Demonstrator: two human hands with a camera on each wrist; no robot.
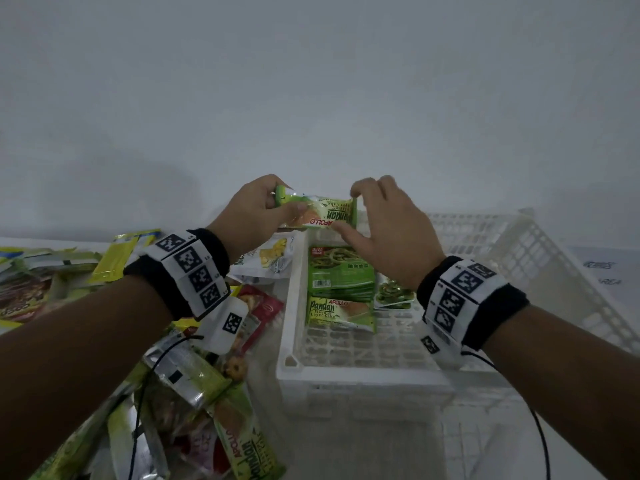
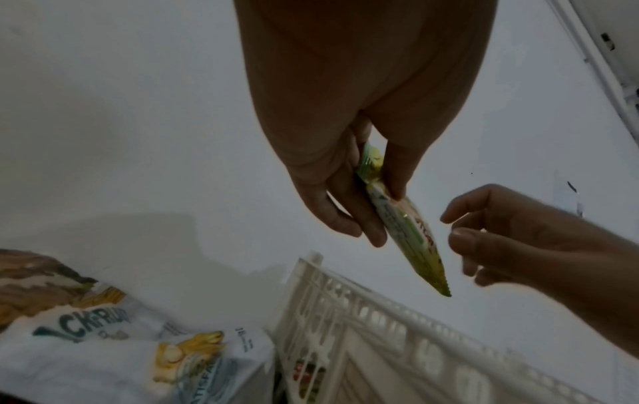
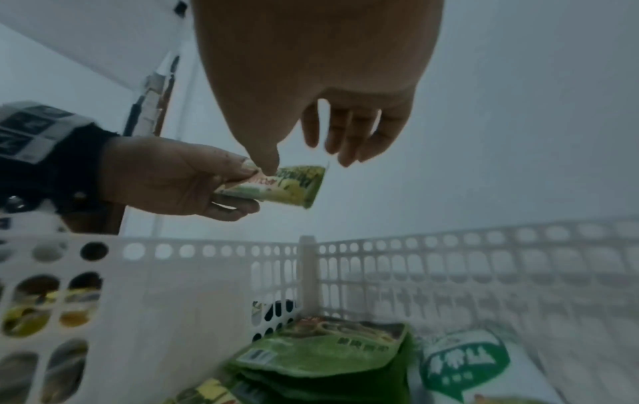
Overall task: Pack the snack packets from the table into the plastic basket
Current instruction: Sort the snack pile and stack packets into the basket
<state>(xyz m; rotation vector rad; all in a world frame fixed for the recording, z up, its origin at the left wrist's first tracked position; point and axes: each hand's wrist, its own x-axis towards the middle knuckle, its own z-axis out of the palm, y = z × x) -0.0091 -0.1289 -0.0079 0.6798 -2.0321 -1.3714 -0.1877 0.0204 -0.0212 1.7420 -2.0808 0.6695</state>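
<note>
A green Pandan layer cake packet is held in the air above the far left corner of the white plastic basket. My left hand pinches its left end between thumb and fingers. My right hand hovers at the packet's right end, fingers loosely curved; the left wrist view shows a small gap between them and the packet. In the basket lie a green packet, another Pandan packet and a green-and-white packet.
Several loose snack packets are piled on the table left of the basket. A white jackfruit packet lies against the basket's left wall. The basket's right half shows bare lattice floor. A plain wall stands close behind.
</note>
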